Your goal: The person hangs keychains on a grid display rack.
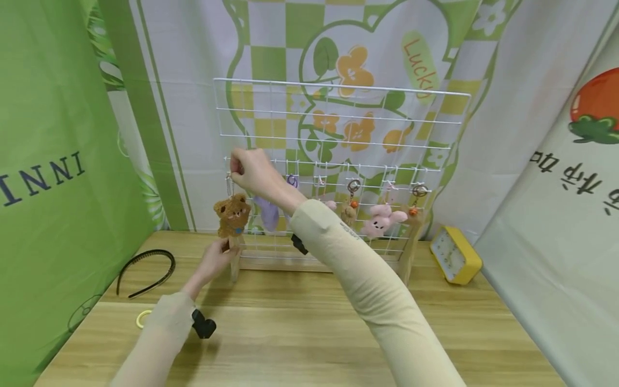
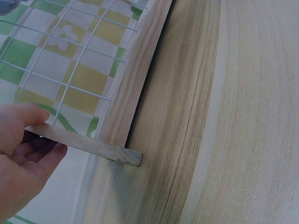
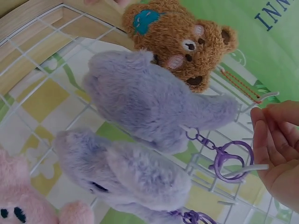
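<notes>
A brown teddy bear plush keychain [image 1: 232, 214] hangs by its beaded chain at the left end of a white wire grid rack [image 1: 338, 141]. My right hand [image 1: 256, 171] is at the top of that chain beside a white hook [image 3: 270, 95], thumb and forefinger pinching at the chain's end. Lower down, my left hand [image 1: 216, 259] grips the rack's left wooden upright [image 2: 88, 143]. Just right of the bear hang purple fluffy plush keychains [image 3: 140, 100], partly hidden by my right arm in the head view. A purple clasp [image 3: 232, 161] sits on the neighbouring hook.
Further right on the rack hang a pink bunny plush [image 1: 382, 220] and several other charms. A yellow alarm clock [image 1: 455, 255] stands on the wooden table [image 1: 309, 328] at the right. To the left lie a black headband [image 1: 170, 269] and a yellow ring [image 1: 141, 318].
</notes>
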A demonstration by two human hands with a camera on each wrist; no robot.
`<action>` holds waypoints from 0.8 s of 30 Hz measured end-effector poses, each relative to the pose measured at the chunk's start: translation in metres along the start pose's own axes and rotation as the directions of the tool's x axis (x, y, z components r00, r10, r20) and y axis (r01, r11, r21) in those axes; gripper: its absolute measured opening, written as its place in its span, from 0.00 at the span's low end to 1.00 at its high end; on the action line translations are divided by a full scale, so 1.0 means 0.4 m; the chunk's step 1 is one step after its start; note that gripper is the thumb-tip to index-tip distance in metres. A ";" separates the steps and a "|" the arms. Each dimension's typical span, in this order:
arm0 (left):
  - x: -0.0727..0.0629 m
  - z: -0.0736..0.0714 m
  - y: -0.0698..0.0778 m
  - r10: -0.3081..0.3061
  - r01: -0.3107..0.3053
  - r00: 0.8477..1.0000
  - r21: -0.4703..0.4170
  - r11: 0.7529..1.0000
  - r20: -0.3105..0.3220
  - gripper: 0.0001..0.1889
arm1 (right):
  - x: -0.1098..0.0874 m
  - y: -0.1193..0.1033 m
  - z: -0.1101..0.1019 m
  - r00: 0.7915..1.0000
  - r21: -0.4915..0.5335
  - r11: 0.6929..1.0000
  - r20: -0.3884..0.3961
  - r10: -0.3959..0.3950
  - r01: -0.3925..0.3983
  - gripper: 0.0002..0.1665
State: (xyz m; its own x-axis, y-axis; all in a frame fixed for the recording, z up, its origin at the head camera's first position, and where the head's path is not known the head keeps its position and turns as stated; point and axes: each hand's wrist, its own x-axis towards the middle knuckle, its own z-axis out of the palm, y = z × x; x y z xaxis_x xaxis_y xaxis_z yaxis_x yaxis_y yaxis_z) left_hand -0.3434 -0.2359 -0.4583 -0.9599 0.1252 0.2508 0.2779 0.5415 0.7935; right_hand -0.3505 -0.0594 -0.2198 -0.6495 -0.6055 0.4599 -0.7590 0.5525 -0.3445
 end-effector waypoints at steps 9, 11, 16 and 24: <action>0.003 0.007 0.008 -0.001 0.001 1.000 0.013 1.000 0.011 0.18 | -0.090 -0.002 -0.031 0.994 0.095 0.992 -0.085 -0.072 0.080 0.02; 0.005 0.007 0.007 -0.017 0.016 1.000 0.021 1.000 0.023 0.20 | -0.125 0.004 -0.034 0.990 0.103 0.989 -0.104 -0.091 0.102 0.03; 0.008 0.001 0.013 -0.039 0.038 0.999 0.036 0.999 0.035 0.23 | -0.229 0.043 -0.012 0.982 0.109 0.982 -0.127 -0.137 0.151 0.04; 0.003 -0.008 0.018 -0.075 0.071 0.994 0.049 0.996 0.074 0.26 | -0.430 0.151 0.070 0.994 0.123 0.989 -0.084 -0.066 0.076 0.05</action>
State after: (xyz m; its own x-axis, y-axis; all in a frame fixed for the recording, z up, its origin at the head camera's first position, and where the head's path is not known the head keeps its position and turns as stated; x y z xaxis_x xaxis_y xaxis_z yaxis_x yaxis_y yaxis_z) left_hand -0.3424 -0.2345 -0.4507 -0.9781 0.1453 0.1494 0.2068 0.5893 0.7810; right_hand -0.2859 0.0620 -0.3425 -0.5919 -0.5905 0.5486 -0.8060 0.4300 -0.4068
